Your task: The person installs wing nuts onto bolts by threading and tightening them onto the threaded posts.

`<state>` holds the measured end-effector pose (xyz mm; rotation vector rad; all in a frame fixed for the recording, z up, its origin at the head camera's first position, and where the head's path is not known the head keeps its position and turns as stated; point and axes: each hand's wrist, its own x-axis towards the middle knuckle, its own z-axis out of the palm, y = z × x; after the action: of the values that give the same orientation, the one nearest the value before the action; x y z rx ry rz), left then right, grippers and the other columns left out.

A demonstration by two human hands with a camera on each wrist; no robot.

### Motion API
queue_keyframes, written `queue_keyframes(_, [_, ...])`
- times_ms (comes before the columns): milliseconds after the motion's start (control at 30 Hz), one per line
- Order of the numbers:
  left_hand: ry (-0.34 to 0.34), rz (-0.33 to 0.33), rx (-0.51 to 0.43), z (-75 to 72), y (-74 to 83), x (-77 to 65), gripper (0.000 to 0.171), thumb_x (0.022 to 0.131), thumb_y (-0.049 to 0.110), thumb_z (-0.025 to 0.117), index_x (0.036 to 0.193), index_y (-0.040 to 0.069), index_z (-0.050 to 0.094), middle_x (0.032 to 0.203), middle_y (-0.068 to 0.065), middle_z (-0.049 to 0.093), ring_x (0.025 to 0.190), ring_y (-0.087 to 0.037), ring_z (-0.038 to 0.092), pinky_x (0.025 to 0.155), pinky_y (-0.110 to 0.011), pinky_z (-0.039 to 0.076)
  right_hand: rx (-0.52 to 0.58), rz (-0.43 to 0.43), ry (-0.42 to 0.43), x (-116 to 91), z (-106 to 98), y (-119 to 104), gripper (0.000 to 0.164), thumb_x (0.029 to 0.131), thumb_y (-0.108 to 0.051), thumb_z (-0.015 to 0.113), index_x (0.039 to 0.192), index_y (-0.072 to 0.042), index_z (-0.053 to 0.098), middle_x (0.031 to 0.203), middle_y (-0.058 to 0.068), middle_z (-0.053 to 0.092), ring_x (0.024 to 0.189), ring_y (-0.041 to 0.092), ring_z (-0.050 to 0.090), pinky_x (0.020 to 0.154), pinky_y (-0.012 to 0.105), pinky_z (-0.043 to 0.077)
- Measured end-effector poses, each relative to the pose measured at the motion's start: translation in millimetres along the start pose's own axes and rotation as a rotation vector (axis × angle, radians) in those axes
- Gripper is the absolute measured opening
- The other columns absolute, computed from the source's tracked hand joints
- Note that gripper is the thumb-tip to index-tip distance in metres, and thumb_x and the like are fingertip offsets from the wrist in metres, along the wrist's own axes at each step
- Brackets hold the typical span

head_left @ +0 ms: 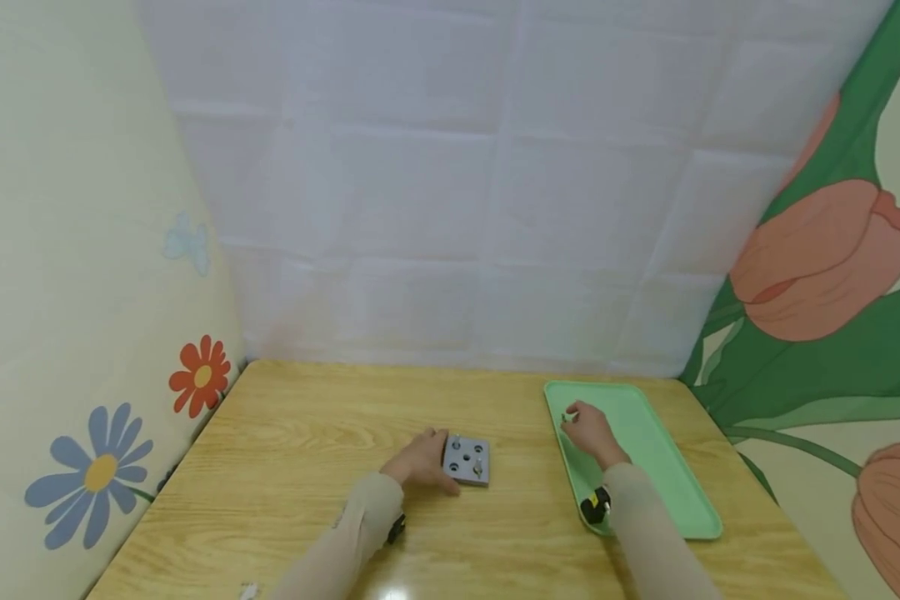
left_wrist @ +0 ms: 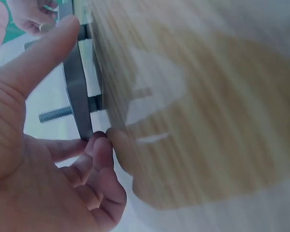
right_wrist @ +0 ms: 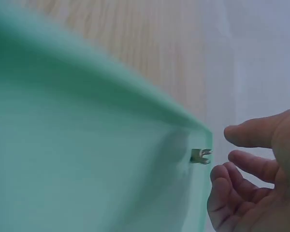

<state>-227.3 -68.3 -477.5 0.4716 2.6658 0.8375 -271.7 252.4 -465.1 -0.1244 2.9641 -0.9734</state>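
A grey metal plate [head_left: 467, 468] with holes and upright threaded bolts [left_wrist: 56, 114] stands slightly raised over the table. My left hand [head_left: 422, 461] grips it at its left side, thumb and fingers on opposite edges. What looks like a wing nut [head_left: 478, 468] sits on the bolt at the plate's near right. In the right wrist view, another small metal wing nut [right_wrist: 201, 156] lies in the green tray [head_left: 645, 450]. My right hand [head_left: 591, 432] hovers close to this wing nut, thumb and fingers apart with nothing between them.
The wooden table [head_left: 307, 425] carries the tray at its right side. A small whitish scrap [head_left: 248, 591] lies at the near left edge. White cloth [head_left: 420, 208] hangs behind, with flower-painted panels left and right.
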Motion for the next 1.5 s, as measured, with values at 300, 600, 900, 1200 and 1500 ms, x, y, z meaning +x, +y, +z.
queue_keyframes(300, [-0.03,0.035,-0.044,-5.2,-3.3,0.3,0.085,0.068,0.03,0.085,0.137,0.004,0.043,0.108,-0.006,0.047,0.091,-0.018,0.048,0.088,-0.04,0.042,-0.08,-0.033,-0.003,7,7,8,0.031,0.09,-0.011,0.059,0.11,0.013,0.058,0.093,0.02,0.063,0.083,0.032,0.06,0.069,0.043,0.048])
queue_keyframes(600, [-0.076,0.062,-0.097,-10.1,-8.5,3.2,0.082,0.071,0.022,0.084,0.139,0.003,0.042,0.115,-0.007,0.047,0.095,-0.018,0.047,0.091,-0.04,0.04,-0.086,-0.005,-0.022,11,9,14,0.022,0.091,-0.011,0.059,0.102,0.008,0.061,0.094,0.02,0.063,0.084,0.033,0.061,0.067,0.041,0.05])
queue_keyframes(900, [0.029,-0.065,0.055,2.0,16.8,-6.5,0.092,0.067,0.052,0.08,0.133,-0.002,0.046,0.108,-0.01,0.047,0.088,-0.021,0.045,0.077,-0.04,0.044,-0.137,-0.004,-0.047,12,9,17,0.019,0.092,-0.009,0.056,0.097,0.009,0.06,0.09,0.017,0.062,0.076,0.026,0.057,0.064,0.038,0.047])
queue_keyframes(1200, [0.09,-0.126,0.065,9.8,25.9,-8.1,0.091,0.071,0.057,0.074,0.132,-0.004,0.044,0.101,-0.011,0.043,0.083,-0.022,0.041,0.066,-0.036,0.04,-0.088,0.007,-0.054,8,3,5,0.019,0.093,-0.011,0.052,0.094,0.007,0.059,0.084,0.013,0.058,0.072,0.023,0.051,0.064,0.038,0.045])
queue_keyframes(1500, [0.018,-0.061,-0.009,6.9,16.0,-2.5,0.085,0.074,0.048,0.074,0.134,-0.004,0.043,0.104,-0.01,0.044,0.086,-0.021,0.042,0.071,-0.037,0.041,0.005,-0.048,0.043,2,0,-8,0.02,0.089,-0.011,0.053,0.095,0.006,0.062,0.089,0.017,0.062,0.072,0.024,0.055,0.063,0.039,0.047])
